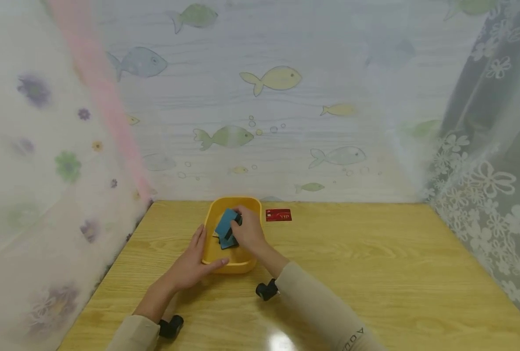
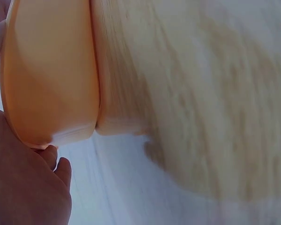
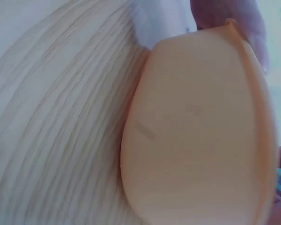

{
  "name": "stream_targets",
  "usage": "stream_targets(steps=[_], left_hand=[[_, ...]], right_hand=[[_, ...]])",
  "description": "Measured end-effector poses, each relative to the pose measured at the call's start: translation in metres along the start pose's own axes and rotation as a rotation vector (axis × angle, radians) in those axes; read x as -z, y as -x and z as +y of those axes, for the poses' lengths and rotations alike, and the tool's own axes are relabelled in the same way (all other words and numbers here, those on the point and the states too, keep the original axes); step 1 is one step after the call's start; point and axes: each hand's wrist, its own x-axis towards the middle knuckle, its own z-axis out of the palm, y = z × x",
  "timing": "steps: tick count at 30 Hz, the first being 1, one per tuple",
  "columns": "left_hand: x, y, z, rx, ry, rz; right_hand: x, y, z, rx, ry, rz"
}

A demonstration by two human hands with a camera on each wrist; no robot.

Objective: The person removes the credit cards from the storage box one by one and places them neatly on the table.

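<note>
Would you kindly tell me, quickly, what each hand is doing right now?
Left hand: open, spread against the yellow tray, thumb at its near rim.
Right hand: closed, holding at least one blue card.

Soft, even light fills the head view; a white glare spot (image 1: 281, 342) marks the table (image 1: 374, 273) on the near side of the yellow tray (image 1: 238, 268). Both wrist views look hazy, the left's wood grain blurred beside the tray.
</note>
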Motion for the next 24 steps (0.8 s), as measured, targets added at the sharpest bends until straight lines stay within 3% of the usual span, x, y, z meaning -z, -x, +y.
stream_targets(steps=[9,20,24], left_hand=[[-0.002,-0.003,-0.002,0.022,0.014,0.0],[-0.002,-0.004,-0.005,0.009,0.011,0.019],[-0.002,-0.004,-0.006,-0.001,0.005,0.022]], right_hand=[[0.037,0.011,0.011,0.029,-0.025,0.02],[0.058,0.019,0.024,0.016,-0.028,0.052],[0.065,0.021,0.029,0.018,-0.082,0.066]])
